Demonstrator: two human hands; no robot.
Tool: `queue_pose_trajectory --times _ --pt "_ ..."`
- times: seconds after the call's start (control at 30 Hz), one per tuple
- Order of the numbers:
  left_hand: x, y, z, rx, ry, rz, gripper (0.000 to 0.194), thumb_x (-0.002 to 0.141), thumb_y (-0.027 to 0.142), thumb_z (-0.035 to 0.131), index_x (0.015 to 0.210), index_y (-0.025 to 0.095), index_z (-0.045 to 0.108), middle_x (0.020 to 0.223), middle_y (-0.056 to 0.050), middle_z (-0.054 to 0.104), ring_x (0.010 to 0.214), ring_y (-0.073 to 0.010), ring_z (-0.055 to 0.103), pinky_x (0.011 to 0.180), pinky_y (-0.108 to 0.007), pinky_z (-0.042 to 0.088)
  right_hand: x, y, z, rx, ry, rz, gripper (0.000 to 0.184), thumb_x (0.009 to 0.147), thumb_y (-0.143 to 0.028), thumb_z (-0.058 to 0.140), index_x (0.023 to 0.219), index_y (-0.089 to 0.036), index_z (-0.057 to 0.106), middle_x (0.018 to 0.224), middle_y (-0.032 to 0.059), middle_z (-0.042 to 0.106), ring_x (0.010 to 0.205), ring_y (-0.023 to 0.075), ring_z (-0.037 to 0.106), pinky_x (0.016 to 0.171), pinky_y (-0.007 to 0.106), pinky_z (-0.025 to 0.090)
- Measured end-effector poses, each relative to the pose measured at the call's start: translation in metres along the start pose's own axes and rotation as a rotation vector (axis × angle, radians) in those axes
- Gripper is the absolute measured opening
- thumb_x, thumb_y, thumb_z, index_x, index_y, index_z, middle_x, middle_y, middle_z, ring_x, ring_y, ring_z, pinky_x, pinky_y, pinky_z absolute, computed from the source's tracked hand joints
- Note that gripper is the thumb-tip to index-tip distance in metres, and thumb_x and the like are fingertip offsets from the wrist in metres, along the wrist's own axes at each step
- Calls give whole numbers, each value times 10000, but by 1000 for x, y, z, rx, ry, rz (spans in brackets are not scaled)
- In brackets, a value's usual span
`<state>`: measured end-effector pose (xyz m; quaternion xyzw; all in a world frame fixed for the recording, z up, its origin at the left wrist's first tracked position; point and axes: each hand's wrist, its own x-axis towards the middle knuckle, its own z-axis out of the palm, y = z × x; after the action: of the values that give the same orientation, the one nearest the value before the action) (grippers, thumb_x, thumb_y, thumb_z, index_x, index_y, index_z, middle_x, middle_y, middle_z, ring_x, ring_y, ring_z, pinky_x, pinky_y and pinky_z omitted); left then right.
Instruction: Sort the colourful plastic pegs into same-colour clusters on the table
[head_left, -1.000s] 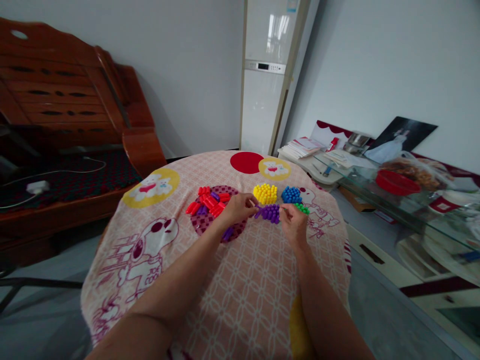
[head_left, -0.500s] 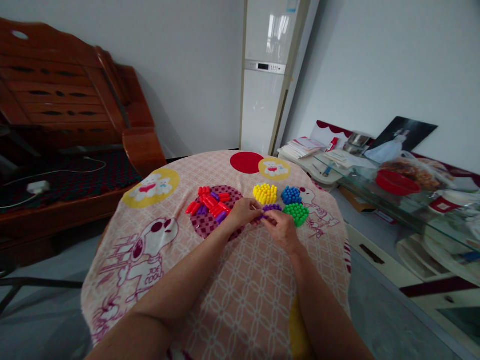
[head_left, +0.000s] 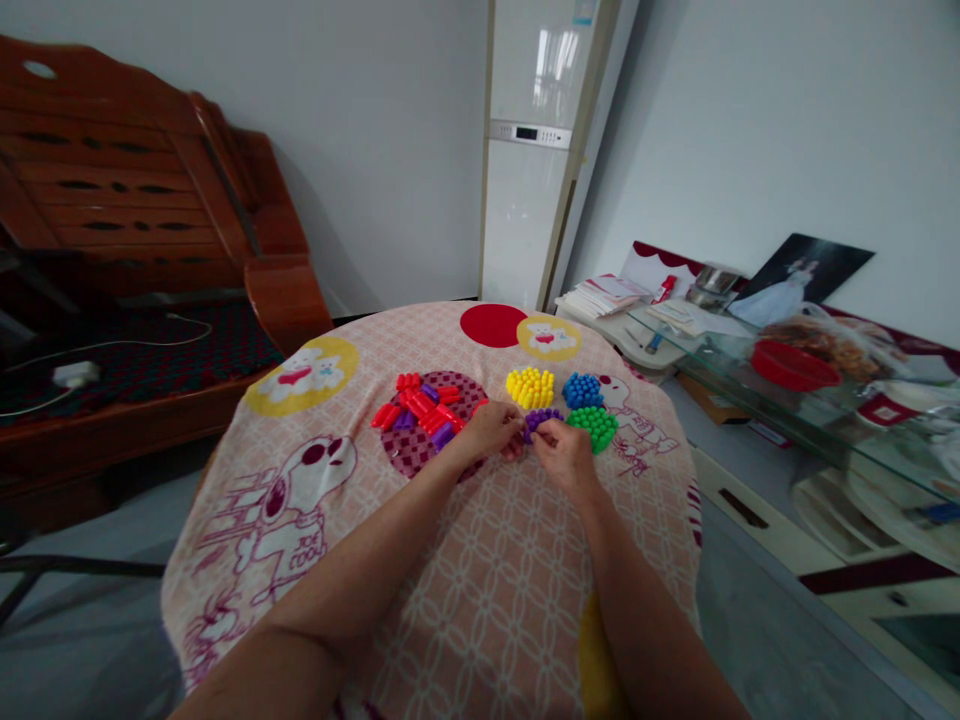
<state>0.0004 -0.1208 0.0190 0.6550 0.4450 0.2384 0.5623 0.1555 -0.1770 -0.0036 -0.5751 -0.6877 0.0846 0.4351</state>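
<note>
My right hand [head_left: 564, 455] has thumb and fingertips pinched together at the near edge of a cluster of small purple plastic pieces [head_left: 543, 416], and seems to hold one of them. Just left of that cluster is my left hand [head_left: 491, 430], fingers loosely bent and a little apart, with nothing visible in them. Beyond and beside the hands stand tight groups of yellow pieces [head_left: 530, 387], blue pieces [head_left: 583, 390] and green pieces [head_left: 594, 429]. Left of my left hand lies a loose pile of red pieces [head_left: 421, 404] mixed with a few purple ones.
A patterned cloth covers the round table [head_left: 495, 570]. To the right, a glass-topped cabinet [head_left: 750, 400] bears papers, a red bowl [head_left: 795, 365] and a bag. A wooden bench [head_left: 135, 200] stands at left, and a tall white cabinet-like unit [head_left: 525, 220] is behind the table.
My hands were together at the near side of the purple cluster. They have drawn slightly apart, and more of the purple cluster shows between them.
</note>
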Motion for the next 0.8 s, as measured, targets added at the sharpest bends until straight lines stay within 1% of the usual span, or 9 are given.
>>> queue_pose_trajectory --times 0.1,0.3,0.5,0.57,0.6,0.63,0.67,0.73,0.8 --pt "2 -3 0 -2 9 20 185 859 122 448 714 161 556 562 6 660 471 -121 633 478 -204 490 0 1 1 -30 7 20 173 789 -262 553 655 -201 645 576 24 647 524 140 575 532 229 408" --pt "-1 -1 0 -13 -13 23 145 822 74 458 770 152 568 589 8 656 490 -126 642 496 -216 504 -1 3 1 -54 -4 41 175 786 -254 535 667 -205 654 594 26 659 523 141 567 529 235 393" --pt "-2 -2 3 19 -16 39 154 833 87 447 813 156 582 601 5 663 496 -128 644 511 -223 512 0 3 0 -52 -10 45 166 776 -249 535 655 -203 639 596 26 651 527 145 566 540 242 385" --pt "-2 0 0 67 -8 53 148 836 102 457 837 153 596 640 -4 677 508 -126 647 521 -227 516 0 3 0 -37 -5 41 173 785 -261 537 657 -198 635 598 25 645 525 141 562 538 241 378" --pt "-2 1 -3 119 25 72 142 836 112 469 848 151 605 670 -10 686 525 -125 651 535 -228 520 0 2 0 -26 8 34 181 793 -271 536 661 -195 634 599 24 642 525 138 559 537 240 375" --pt "-2 3 -9 196 83 102 135 832 121 487 858 148 616 707 -18 697 559 -126 661 563 -230 526 0 2 0 -15 28 23 195 803 -284 533 663 -192 632 595 22 636 521 135 553 535 238 371" --pt "-2 4 -16 297 170 138 131 824 127 507 866 145 629 750 -30 706 614 -132 674 608 -236 534 0 2 0 -6 52 8 214 814 -300 529 662 -189 629 585 19 625 513 130 541 532 237 366" --pt "-3 4 -35 535 392 199 145 805 132 538 889 139 656 850 -63 719 773 -162 690 735 -261 538 0 2 -1 7 104 -22 253 832 -328 519 650 -185 621 557 8 596 494 120 511 523 234 356" --pt "-3 -1 -56 755 595 210 191 803 141 542 941 132 674 983 -102 713 954 -203 666 868 -296 509 1 2 -1 16 153 -38 278 846 -342 509 646 -182 616 539 -1 574 479 111 484 510 228 346"
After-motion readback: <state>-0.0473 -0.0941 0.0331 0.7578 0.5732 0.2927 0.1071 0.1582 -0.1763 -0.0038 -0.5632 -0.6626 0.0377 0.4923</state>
